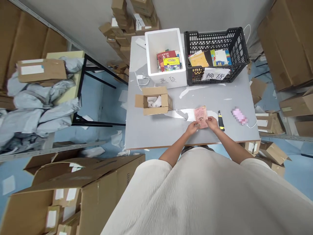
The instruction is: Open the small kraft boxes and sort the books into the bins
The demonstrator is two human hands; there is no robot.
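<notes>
A small pink book [201,117] is held at its lower corners, just above or on the grey table. My left hand [193,127] pinches its lower left side. Its lower right edge is gripped by my right hand [212,123]. Right of that hand lies a black and yellow utility knife [220,121]. White paper [191,114] lies partly behind the book. An open cardboard box [156,112] with crumpled white paper inside stands to the upper left of my hands.
At the table's back stand a white foam box [166,80] and a black plastic crate [215,80], both holding books. A blurred pink object with a cable [239,116] lies at right. Grey parcels [26,117] cover the left shelf; a large carton [110,182] stands below it.
</notes>
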